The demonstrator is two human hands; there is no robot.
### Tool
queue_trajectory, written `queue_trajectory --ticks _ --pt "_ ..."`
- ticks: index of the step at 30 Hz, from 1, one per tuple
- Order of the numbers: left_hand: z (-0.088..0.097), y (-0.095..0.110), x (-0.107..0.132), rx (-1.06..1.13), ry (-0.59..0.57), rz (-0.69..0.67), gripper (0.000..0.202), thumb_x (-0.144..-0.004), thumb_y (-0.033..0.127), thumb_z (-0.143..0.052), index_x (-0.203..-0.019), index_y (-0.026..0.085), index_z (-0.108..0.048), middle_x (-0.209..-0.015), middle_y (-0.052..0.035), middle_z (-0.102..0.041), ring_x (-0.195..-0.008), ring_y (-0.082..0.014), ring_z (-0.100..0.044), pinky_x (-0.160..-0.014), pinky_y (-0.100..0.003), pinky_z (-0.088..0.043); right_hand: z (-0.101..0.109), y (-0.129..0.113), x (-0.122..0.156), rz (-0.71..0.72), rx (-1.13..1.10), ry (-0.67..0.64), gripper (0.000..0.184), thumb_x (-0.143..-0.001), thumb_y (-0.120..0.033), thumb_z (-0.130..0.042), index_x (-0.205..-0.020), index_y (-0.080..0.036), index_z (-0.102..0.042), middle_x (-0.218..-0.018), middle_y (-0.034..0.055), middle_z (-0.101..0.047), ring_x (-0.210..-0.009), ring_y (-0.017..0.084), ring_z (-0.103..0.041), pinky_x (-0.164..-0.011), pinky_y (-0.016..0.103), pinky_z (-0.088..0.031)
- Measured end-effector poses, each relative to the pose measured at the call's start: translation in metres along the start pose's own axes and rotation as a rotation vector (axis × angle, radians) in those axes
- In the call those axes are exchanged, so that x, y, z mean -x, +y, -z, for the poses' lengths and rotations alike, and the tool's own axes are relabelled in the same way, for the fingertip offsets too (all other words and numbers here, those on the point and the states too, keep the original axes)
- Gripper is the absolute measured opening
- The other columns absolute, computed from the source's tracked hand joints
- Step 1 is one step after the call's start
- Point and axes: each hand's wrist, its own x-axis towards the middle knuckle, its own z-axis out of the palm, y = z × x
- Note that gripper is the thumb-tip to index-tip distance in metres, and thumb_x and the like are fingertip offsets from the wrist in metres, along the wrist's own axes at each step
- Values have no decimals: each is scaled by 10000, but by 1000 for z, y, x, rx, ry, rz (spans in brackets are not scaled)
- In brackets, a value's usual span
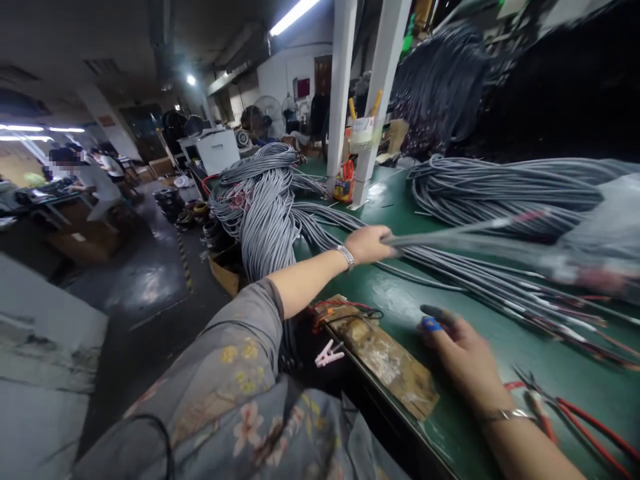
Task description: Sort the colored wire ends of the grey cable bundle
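My left hand (369, 245) is closed around a bunch of grey cables (450, 239), which stretches off to the right and is blurred toward its far ends. More grey cables (480, 270) lie on the green table just beneath, with stripped reddish ends at the right. Lower down, my right hand (463, 350) hovers at the table with nothing visible in it. Its thumb wears a blue band and its index finger a dark cover; these two are slightly apart, the other fingers hidden. Close to that wrist lie red-handled pliers (555, 400).
A large grey cable bundle (270, 213) hangs over the table's left end. Another coil (500, 190) lies at the back right by clear plastic (620, 213). A worn wooden block (385, 360) and pink clip (329, 354) sit at the front edge. White posts (343, 93) rise behind.
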Motion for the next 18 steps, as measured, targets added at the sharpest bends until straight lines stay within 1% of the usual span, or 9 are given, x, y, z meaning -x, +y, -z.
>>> queue_trajectory --ticks 2,3,4,6,9,12,13,15,18 --pt "18 -4 -3 316 169 65 190 -714 301 -691 -789 154 -598 -583 32 -556 -558 -129 -555 -569 -254 -449 0 -1 0 -1 32 -61 344 -661 -392 -602 -940 -200 -660 -660 31 -677 -574 195 -588 -558 307 -479" --pt "28 -6 -3 474 255 70 213 -719 307 -698 -809 149 -586 -557 47 -537 -519 -112 -537 -550 -244 -443 0 -2 1 5 41 -75 331 -662 -388 -598 -927 -201 -662 -664 31 -676 -582 194 -586 -566 306 -477" --pt "40 -9 -2 603 344 60 232 -719 311 -707 -818 150 -572 -551 57 -534 -503 -100 -534 -541 -237 -441 0 -2 1 14 45 -78 323 -666 -388 -592 -920 -200 -662 -668 30 -675 -584 191 -582 -566 304 -474" --pt "66 -15 5 762 499 20 247 -723 309 -716 -817 156 -547 -585 61 -559 -523 -87 -563 -542 -223 -443 0 -1 1 28 44 -78 316 -678 -390 -583 -916 -198 -664 -669 28 -670 -577 185 -572 -553 299 -464" --pt "110 -31 23 790 704 -2 238 -767 339 -692 -779 174 -521 -563 85 -530 -560 -79 -592 -527 -204 -434 -1 3 0 34 56 -73 287 -692 -377 -584 -898 -199 -674 -644 19 -651 -576 181 -566 -538 289 -450" --pt "151 -54 43 707 873 -41 221 -839 375 -622 -784 186 -521 -561 104 -500 -618 -59 -608 -541 -186 -432 -2 3 1 29 59 -53 283 -711 -349 -572 -922 -194 -679 -602 1 -613 -547 162 -532 -517 275 -418" --pt "162 -63 50 683 935 -37 235 -839 392 -623 -774 191 -520 -546 107 -487 -610 -49 -601 -544 -182 -435 -2 1 2 23 57 -56 283 -719 -335 -571 -940 -192 -675 -609 -4 -611 -543 154 -519 -514 269 -409" --pt "179 -80 67 658 1008 -55 244 -845 424 -607 -772 204 -531 -603 82 -540 -670 -75 -627 -604 -210 -485 -2 -5 5 -9 69 -35 248 -723 -297 -573 -921 -185 -673 -610 -10 -601 -545 142 -503 -521 259 -401" --pt "189 -99 101 647 1086 -47 281 -849 465 -575 -744 206 -542 -664 41 -579 -763 -121 -656 -728 -259 -529 -3 -19 9 -90 39 -17 208 -746 -231 -561 -912 -157 -661 -634 1 -607 -567 128 -495 -551 250 -400"
